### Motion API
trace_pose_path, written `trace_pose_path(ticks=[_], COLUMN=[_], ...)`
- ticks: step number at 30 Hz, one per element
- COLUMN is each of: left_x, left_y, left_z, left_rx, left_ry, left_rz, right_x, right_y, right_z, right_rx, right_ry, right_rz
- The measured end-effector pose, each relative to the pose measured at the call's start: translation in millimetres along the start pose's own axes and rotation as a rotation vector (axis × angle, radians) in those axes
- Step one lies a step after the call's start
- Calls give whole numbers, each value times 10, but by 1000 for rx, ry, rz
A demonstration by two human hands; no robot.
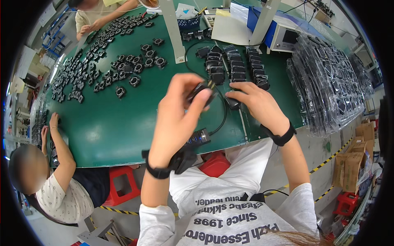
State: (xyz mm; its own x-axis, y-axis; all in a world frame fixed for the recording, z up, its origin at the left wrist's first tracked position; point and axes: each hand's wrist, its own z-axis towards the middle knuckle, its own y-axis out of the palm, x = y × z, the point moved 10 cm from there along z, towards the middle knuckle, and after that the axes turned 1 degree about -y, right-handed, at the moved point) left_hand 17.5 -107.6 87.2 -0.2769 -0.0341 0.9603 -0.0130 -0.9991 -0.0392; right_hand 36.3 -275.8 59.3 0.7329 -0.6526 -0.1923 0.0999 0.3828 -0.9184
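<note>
My left hand (176, 115) is raised above the green table, thumb and fingers closed round a small black watch-like device (199, 93). A brass-coloured tip shows at the device's upper end; motion blurs the detail. To its right, my right hand (259, 104) grips another flat black watch-like device (233, 103) low over the table, at the near end of the middle row. Its thumb is mostly hidden. Beyond my hands lie rows of similar film-wrapped black devices (237, 67). A black cable (225, 112) loops between my hands to a black hub (198, 138) with small blue lights.
Many round-faced black watch cases (115, 69) spread over the left of the table. A white post (172, 33) rises ahead. Stacked clear trays (328, 82) stand at the right, near a blue-and-white instrument box (283, 37). Two co-workers sit at left and far left.
</note>
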Motion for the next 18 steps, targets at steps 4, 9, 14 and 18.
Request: trace_pose_path(ticks=[4, 9, 14, 18], left_x=[-277, -603, -782, -863], left_y=[-499, -742, -770, -851], left_z=[-493, -945, -1245, -1341], left_rx=[90, 107, 148, 250], left_ry=[-308, -472, -553, -574], left_rz=[19, 101, 2, -87], right_x=[-52, -130, -259, -316], right_y=[160, 197, 183, 224], right_z=[13, 77, 54, 16], right_rx=[-145, -359, -265, -358], right_ry=[-25, 22, -72, -44], right_rz=[42, -15, 59, 106])
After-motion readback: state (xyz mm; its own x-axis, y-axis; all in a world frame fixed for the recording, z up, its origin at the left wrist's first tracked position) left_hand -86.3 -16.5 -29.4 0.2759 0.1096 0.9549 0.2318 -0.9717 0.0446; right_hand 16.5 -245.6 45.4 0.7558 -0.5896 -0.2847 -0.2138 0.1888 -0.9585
